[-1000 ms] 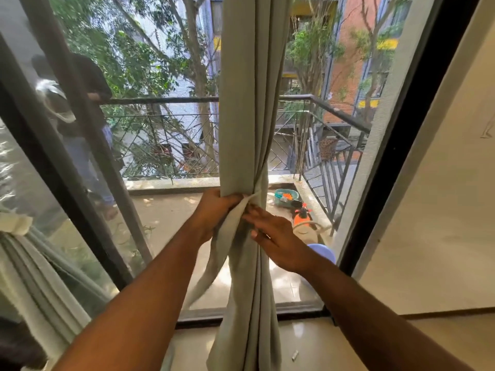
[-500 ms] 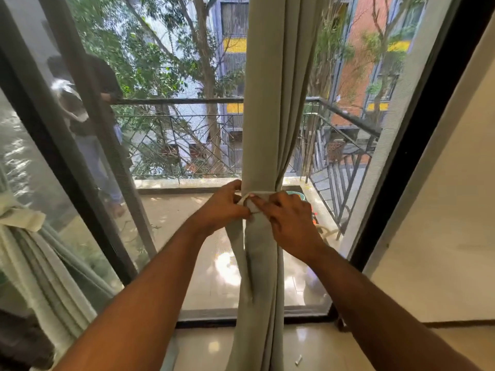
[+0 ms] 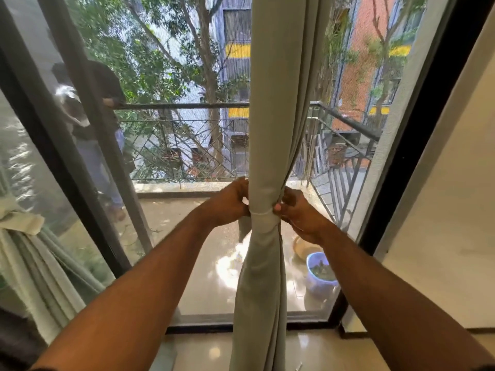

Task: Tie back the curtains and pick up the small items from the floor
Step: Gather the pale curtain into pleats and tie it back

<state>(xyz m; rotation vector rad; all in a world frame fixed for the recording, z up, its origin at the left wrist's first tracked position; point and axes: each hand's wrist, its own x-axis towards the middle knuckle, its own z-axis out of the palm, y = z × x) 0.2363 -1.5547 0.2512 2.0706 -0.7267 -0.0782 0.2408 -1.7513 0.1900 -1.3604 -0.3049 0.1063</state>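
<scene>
Curtain [image 3: 267,129] hangs mid-window, bunched by a pale tie band [image 3: 263,222]. Left hand [image 3: 231,203] and right hand [image 3: 300,215] flank it, fingers clamped on the band ends, probably cinching it behind the fabric so the bundle holds. Outside, a blue bucket [image 3: 318,283] holds greenish stuff; floor item [image 3: 298,366] not picked up yet

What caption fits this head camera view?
Both hands, left and right, cinch a tie band around the curtain.
</scene>
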